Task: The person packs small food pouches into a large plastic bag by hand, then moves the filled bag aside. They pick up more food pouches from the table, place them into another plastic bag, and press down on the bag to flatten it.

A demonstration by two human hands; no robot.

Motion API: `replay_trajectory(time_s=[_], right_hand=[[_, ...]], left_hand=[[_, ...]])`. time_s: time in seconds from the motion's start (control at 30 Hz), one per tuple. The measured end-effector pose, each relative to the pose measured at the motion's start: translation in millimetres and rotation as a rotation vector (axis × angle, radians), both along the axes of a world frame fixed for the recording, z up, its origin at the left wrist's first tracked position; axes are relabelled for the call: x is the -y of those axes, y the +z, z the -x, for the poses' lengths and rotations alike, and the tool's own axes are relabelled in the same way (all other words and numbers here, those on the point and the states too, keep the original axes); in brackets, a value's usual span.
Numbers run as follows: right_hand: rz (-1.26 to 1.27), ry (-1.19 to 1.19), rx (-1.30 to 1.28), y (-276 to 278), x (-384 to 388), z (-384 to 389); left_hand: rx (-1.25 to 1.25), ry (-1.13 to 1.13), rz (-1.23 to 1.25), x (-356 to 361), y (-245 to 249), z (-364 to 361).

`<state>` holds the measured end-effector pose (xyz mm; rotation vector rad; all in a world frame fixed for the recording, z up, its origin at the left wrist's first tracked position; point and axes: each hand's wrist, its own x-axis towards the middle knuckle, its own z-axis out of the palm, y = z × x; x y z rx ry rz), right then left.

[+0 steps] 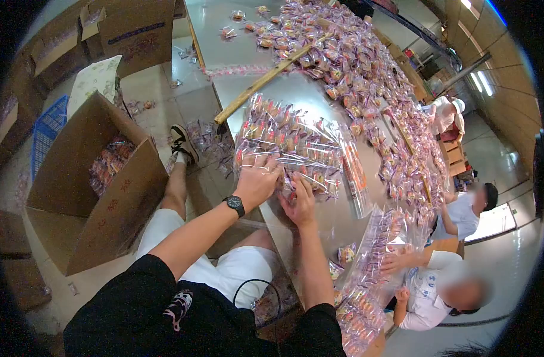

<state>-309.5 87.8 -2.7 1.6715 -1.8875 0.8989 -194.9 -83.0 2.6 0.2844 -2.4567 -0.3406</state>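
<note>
While I watch through the head camera, both bare hands work at the near edge of a large clear plastic bag (295, 134) packed with small red, orange and cream wrapped snacks. That bag lies flat on the grey steel table (233, 35), straight ahead of the person and close to the table's near edge.

I see the left hand (257, 181), a black wristwatch (234, 205) on its wrist, lying palm down on the bag's near left corner with its fingers bent into the plastic; I cannot tell whether it truly clamps the film or only presses on it. Just beside it, I see the right hand (298, 199) with its fingers curled shut on the bag's near edge.

Beyond the bag, a long pale wooden stick (266, 77) lies slanted across the table, and past it a wide heap of loose wrapped snack packets (355, 65) runs along the far side. On the floor to the left stands an open brown cardboard box (69, 196) with more packets inside, and a blue plastic crate (48, 128) sits behind it.

To the right, a co-worker in a white shirt (426, 291) rests a hand on a second clear snack-filled bag (373, 250). Farther back, another person in a black cap (491, 195) sits at the same table.
</note>
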Motion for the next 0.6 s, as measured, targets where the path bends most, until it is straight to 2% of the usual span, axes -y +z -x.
replay_trajectory(time_s=[0.17, 0.27, 0.37, 0.6], right_hand=[[-0.039, -0.05, 0.028, -3.4, -2.1, 6.5], [-0.023, -0.097, 0.053, -4.1, 2.6, 10.7], [0.025, -0.139, 0.051, -2.4, 9.0, 10.4], [0.064, -0.252, 0.089, -0.9, 20.0, 5.9]], left_hand=[[-0.057, 0.0, -0.049, -0.2, -10.2, 4.3], [-0.013, 0.01, -0.083, 0.1, -0.2, 1.5], [0.059, 0.068, -0.037, -4.3, 4.5, -2.4], [0.048, 0.085, 0.017, -3.0, -3.2, 5.0]])
